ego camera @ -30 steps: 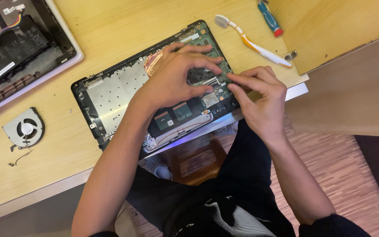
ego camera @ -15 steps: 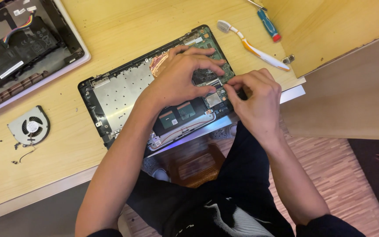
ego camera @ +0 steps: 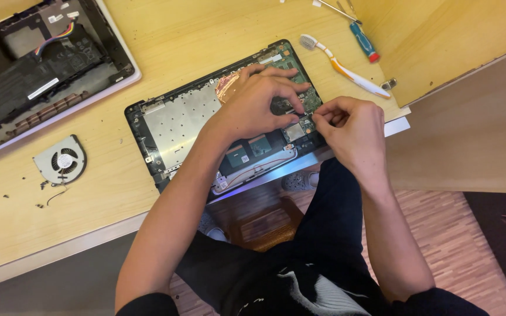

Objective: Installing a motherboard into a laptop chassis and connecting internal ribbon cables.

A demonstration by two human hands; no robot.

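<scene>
An opened black laptop base (ego camera: pixel 171 126) lies on the wooden desk, its metal plate and green circuit board exposed. My left hand (ego camera: pixel 259 99) rests over the board near the middle right, its fingertips pinched on a small part there. My right hand (ego camera: pixel 349 126) is at the base's right edge, fingers pinched together close to the left fingertips on the same spot. What sits between the fingers is too small to make out.
A second opened laptop (ego camera: pixel 42 64) with a black battery lies at the upper left. A loose cooling fan (ego camera: pixel 61 160) and small screws sit on the desk (ego camera: pixel 48 228). A toothbrush (ego camera: pixel 346 67) and a screwdriver (ego camera: pixel 363 40) lie at the upper right beside a wooden panel (ego camera: pixel 458 41).
Both hands stay on the same spot of the board, with small finger shifts. The view has drifted, so the things sit a little further right and lower in the picture.
</scene>
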